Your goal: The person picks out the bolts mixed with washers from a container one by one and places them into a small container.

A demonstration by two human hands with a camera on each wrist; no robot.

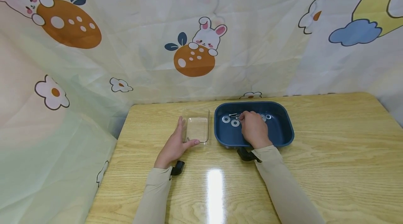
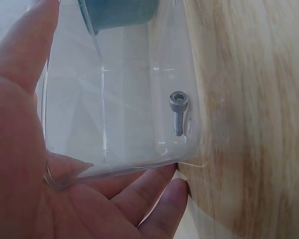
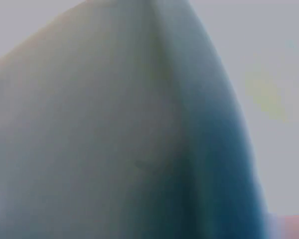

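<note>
My left hand (image 1: 173, 147) rests against the near left corner of a clear plastic box (image 1: 208, 126), thumb along the near side, fingers along the left. A socket head screw (image 2: 178, 112) lies inside the box in the left wrist view. My right hand (image 1: 255, 129) reaches into a dark blue rectangular tray (image 1: 283, 136), its fingertips down beside several small screws (image 1: 233, 114). Whether it pinches a screw I cannot tell. Flat metal washers (image 1: 235, 123) lie around those fingers, some partly covered. The right wrist view is blurred and mostly filled by the blue tray wall.
Box and tray stand side by side near the back of a light wooden table (image 1: 340, 154), with a narrow gap between them. Behind the table hangs a printed fabric curtain (image 1: 258, 49). Small black cameras (image 1: 177, 168) are strapped at both wrists.
</note>
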